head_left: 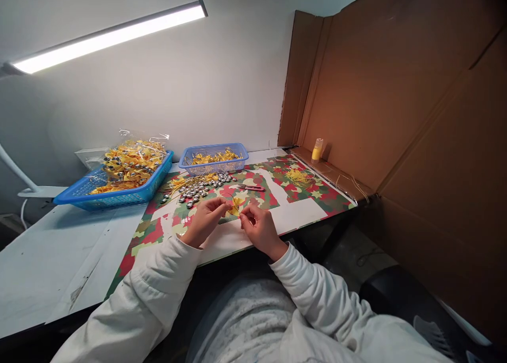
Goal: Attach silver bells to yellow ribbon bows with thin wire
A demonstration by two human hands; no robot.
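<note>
Both hands meet over the front of the patterned board (304,215). My left hand (208,217) pinches the left side of a small yellow ribbon piece (236,204). My right hand (259,226) is closed at the lower right of that piece, its fingertips pressed together; a thin cord shows near them. Just beyond my left hand lie several silver bells (194,195) beside a bundle of yellow cords (190,182). A small pair of thread snips (252,187) rests behind my hands.
A large blue basket (114,198) heaped with yellow pieces stands left. Behind the bells is a smaller blue basket (214,166). Yellow thread scraps (299,178) lie right, near a yellow spool (317,150) and a tall cardboard wall (396,88).
</note>
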